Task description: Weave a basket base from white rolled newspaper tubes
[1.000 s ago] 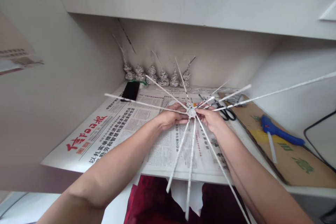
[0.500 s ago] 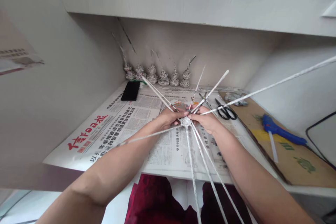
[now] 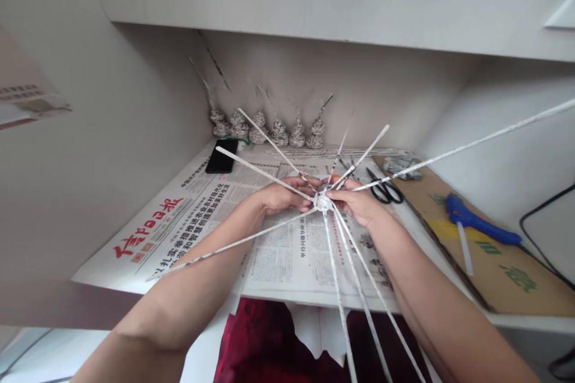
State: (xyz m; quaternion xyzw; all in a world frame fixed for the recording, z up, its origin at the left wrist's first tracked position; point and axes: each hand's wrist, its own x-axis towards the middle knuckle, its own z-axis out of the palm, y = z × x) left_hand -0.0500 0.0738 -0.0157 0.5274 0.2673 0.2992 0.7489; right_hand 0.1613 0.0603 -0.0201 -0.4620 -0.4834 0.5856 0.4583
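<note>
Well inside the desk's [image 3: 426, 243] side edges, a round white paper hub [image 3: 323, 201] radiates white rolled-paper rods [image 3: 265, 173], three overhanging the front edge, one reaching far right. Forearms converging, the right hand [image 3: 358, 202] pinches the rim, thumb uppermost; the left hand [image 3: 283, 196] curls its fingers behind, too hidden to tell their grip.

Craft corner: scissors [image 3: 383, 185], glue gun [image 3: 483, 224]

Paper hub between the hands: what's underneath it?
Printed newspaper shows around the paper hub, between its white paper sticks. The patch directly beneath is hidden by the hub; the left hand and right hand cover more on either side. The hub's underside isn't visible.
</note>
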